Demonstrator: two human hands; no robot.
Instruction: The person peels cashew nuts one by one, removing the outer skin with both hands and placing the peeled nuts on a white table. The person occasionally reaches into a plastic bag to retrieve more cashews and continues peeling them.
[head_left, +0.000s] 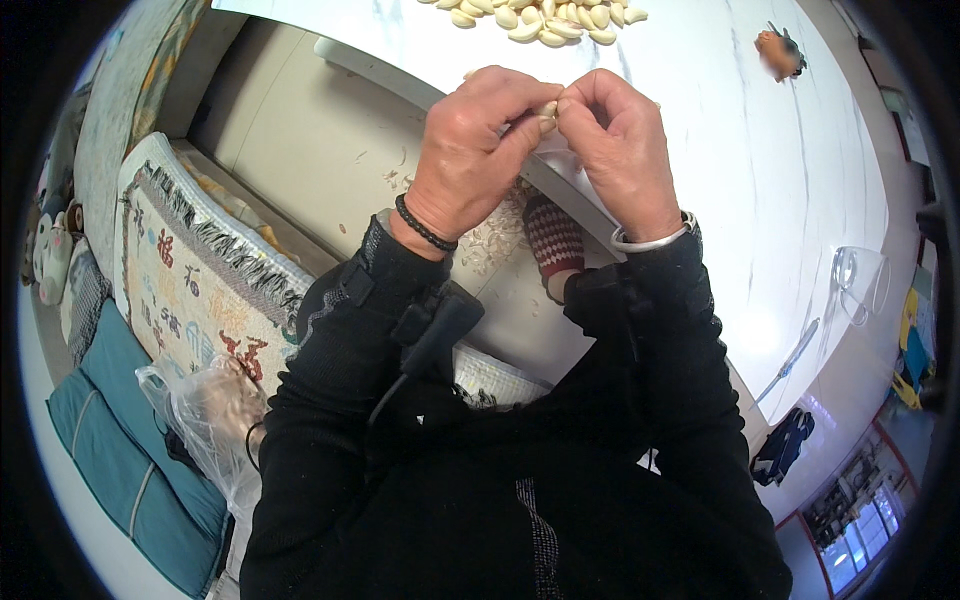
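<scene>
My left hand (474, 146), with a dark braided band at its wrist, pinches a small pale garlic clove (550, 109) between thumb and fingertips. My right hand (621, 146), with a silver bangle, meets it there, thumb and forefinger closed together at the clove's edge. Both hands are raised by the near edge of the white marble-patterned table (697, 150). Beyond them on the table lies a pile of smooth, pale garlic cloves (544, 19). My fingers cover most of the held clove.
Papery scraps (491, 240) litter the floor beside a patterned slipper (553, 236). A clear glass mug (859, 281) and a slim bluish tool (791, 358) rest at the table's right. A small brown figurine (778, 54) stands farther back. Left are a fringed seat cover (187, 277) and a plastic bag (199, 420).
</scene>
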